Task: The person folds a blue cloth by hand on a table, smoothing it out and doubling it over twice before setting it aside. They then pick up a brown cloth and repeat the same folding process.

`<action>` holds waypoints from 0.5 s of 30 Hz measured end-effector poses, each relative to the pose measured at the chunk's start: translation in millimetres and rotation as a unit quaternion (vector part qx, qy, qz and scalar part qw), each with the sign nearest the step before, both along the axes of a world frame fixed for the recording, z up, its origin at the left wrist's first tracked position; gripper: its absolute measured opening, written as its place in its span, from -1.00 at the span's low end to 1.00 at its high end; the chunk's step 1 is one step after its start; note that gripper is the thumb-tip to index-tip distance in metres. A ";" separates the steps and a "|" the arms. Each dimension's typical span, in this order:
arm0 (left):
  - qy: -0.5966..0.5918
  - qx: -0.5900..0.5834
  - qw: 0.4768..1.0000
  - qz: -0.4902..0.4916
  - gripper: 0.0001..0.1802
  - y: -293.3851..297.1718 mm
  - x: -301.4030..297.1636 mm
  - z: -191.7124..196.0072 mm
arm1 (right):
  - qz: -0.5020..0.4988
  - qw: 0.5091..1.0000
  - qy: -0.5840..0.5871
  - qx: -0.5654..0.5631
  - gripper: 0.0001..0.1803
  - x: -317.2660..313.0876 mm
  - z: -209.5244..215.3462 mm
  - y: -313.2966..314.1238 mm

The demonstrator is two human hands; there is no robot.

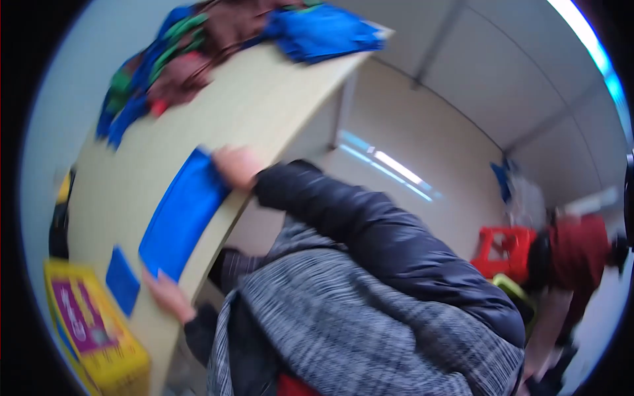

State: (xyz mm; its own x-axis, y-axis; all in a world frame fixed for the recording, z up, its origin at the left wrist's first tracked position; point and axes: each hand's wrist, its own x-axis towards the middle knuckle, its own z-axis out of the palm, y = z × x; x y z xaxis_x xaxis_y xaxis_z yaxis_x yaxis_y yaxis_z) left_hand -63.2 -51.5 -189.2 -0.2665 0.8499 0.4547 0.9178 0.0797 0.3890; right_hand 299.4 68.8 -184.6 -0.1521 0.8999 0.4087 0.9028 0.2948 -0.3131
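A long strip of folded blue cloth (181, 214) lies across the pale table, close to its near edge. My right hand (238, 166) grips its far end, fingers closed at the corner and somewhat blurred. At the near end, my left hand (168, 296) pinches the cloth's lower corner, the thumb resting on the blue surface. Beside that hand, to its left, is a smaller flat blue piece (123, 280), apart from the strip.
A yellow box with a purple panel (96, 330) stands at the table's near left. Crumpled brown, green and blue garments (188, 56) are heaped along the far side, with a blue cloth pile (323, 33) by the far corner. A red plastic crate (505, 249) sits at the right.
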 end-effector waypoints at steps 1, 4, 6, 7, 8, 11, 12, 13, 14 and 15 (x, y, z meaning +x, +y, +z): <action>0.003 0.027 1.000 -0.008 -0.45 6.3 6.1 -6.7 | -0.021 0.998 -0.050 -0.039 -0.79 14.1 -1.7 4.2; -0.018 0.015 0.998 0.059 -0.44 0.2 11.8 12.3 | -0.011 0.999 -0.035 0.010 -0.73 16.7 27.6 -4.2; 0.141 0.097 0.984 0.057 -0.49 1.2 19.5 27.3 | 0.024 0.999 -0.027 0.020 -0.62 -0.7 59.3 -14.9; 0.122 0.093 0.988 0.011 -0.51 1.9 28.3 35.1 | 0.047 0.999 -0.020 0.019 -0.62 -21.6 55.4 -16.6; 0.102 0.091 0.990 -0.041 -0.54 3.4 39.6 43.0 | 0.109 0.993 -0.007 0.034 -0.58 -39.9 51.5 -21.5; 0.076 0.034 0.987 -0.141 -0.53 1.9 71.8 43.3 | 0.233 0.970 0.015 0.062 -0.49 -86.5 36.1 -43.9; 0.119 0.019 0.977 -0.177 -0.50 5.8 78.9 34.7 | 0.245 0.969 -0.009 0.028 -0.42 -103.2 28.5 -50.9; 0.160 0.004 0.964 -0.214 -0.48 8.8 81.7 28.7 | 0.256 0.966 -0.033 -0.005 -0.36 -111.2 22.2 -55.1; 0.161 0.004 0.963 -0.215 -0.48 10.0 80.5 26.8 | 0.255 0.966 -0.032 -0.005 -0.36 -111.7 19.2 -56.6; 0.159 -0.027 0.964 -0.212 -0.46 9.4 79.2 25.0 | 0.252 0.967 -0.038 -0.014 -0.35 -111.1 16.1 -57.5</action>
